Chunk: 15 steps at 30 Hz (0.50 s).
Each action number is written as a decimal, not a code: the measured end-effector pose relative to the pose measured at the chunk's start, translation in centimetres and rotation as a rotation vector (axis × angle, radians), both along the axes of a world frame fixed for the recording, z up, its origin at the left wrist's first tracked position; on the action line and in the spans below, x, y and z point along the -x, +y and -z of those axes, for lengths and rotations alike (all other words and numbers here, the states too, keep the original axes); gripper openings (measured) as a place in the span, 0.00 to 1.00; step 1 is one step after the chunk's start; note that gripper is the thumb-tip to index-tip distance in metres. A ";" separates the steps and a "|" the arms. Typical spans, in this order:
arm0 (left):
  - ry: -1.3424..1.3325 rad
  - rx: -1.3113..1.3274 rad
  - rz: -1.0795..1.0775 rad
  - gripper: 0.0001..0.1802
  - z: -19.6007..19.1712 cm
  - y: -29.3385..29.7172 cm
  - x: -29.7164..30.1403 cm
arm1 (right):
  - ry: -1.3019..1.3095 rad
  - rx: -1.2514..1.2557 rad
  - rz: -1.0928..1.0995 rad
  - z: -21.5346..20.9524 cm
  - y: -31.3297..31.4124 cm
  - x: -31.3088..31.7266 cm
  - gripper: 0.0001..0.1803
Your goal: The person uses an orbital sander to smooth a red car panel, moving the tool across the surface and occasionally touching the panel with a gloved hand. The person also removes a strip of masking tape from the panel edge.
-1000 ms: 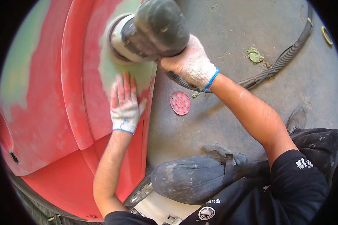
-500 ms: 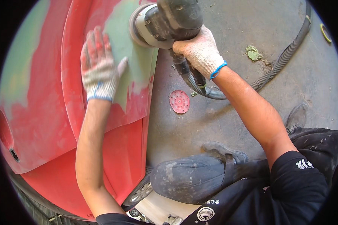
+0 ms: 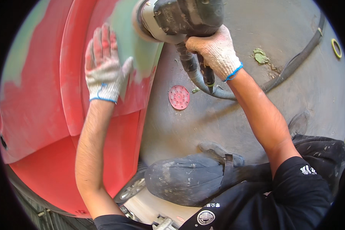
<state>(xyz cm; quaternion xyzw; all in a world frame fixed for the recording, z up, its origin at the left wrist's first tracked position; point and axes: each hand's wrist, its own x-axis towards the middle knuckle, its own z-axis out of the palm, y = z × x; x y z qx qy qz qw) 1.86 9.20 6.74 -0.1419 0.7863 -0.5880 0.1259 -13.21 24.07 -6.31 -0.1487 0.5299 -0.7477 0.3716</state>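
A power sander (image 3: 180, 19) with a dark body and a round pad is gripped by my right hand (image 3: 214, 50), which wears a white knit glove with a blue cuff edge. Its pad meets the greenish filler patch (image 3: 142, 57) on a red car body panel (image 3: 42, 99). My left hand (image 3: 103, 61), in a matching glove with red-stained fingers, lies flat on the panel beside the patch, fingers stretched out. From the sander's handle a grey ribbed hose (image 3: 295, 59) runs back across the floor to the right.
A round pink perforated sanding disc (image 3: 179, 97) lies on the grey floor (image 3: 249, 119) below the sander. Further right are a crumpled green leaf (image 3: 260, 56) and a roll of tape (image 3: 336, 48). A car wheel (image 3: 132, 188) shows under the panel, near my bent knee (image 3: 180, 180).
In the picture, the sander and my right hand have shifted a little to the right. My left hand stays flat on the panel. The whole view has tilted slightly.
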 end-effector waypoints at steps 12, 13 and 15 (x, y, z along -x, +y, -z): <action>0.305 -1.116 -0.400 0.45 7.0 6.8 -9.2 | 0.173 0.038 -0.093 -0.2 1.0 -5.5 0.23; 0.436 -1.265 -0.464 0.42 7.8 7.2 -9.2 | 0.206 0.034 -0.114 -0.9 1.0 -6.0 0.23; 0.737 -1.577 -0.558 0.38 10.3 7.8 -9.0 | 0.365 0.048 -0.134 -0.9 0.8 -6.7 0.23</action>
